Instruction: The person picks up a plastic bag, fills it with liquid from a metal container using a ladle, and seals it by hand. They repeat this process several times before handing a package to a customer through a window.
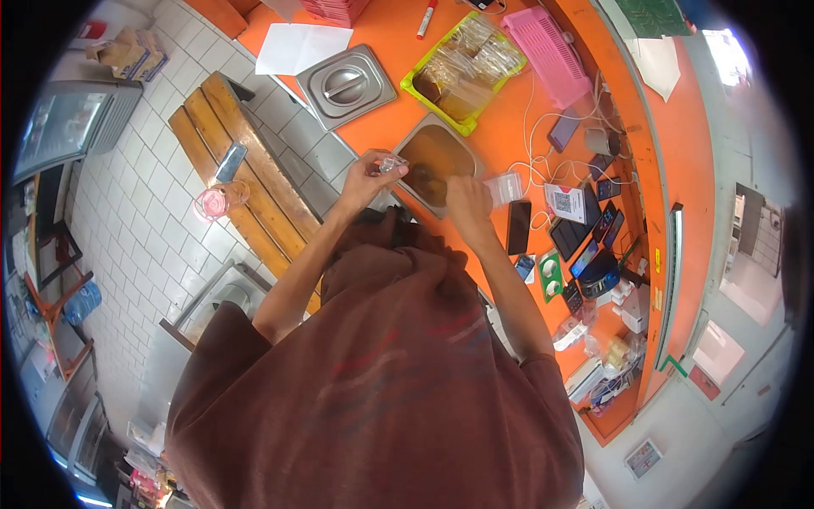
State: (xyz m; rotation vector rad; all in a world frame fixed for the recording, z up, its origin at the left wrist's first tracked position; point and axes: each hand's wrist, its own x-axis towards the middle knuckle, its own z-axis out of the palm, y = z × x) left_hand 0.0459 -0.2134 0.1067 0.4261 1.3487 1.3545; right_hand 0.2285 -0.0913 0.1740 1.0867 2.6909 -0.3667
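A crumpled piece of clear plastic, like a small bag (391, 165), is pinched in the fingers of my left hand (370, 180), at the near left rim of a steel food pan (471, 153). Brown liquid fills the pan, with something darker in it near the lower side. My right hand (469, 204) is closed over the pan's right rim, knuckles toward me; I cannot tell what its fingers hold. Just beyond that hand a flat clear plastic bag (507, 188) shows over the orange counter (500, 233).
Past the pan stand a yellow-green tray (414, 82) of filled plastic bags and a pink basket (549, 55). A steel lid (346, 87) lies to the left. Phones (519, 227), cables and a QR card (566, 202) crowd the right. A wooden bench (246, 161) is on the left.
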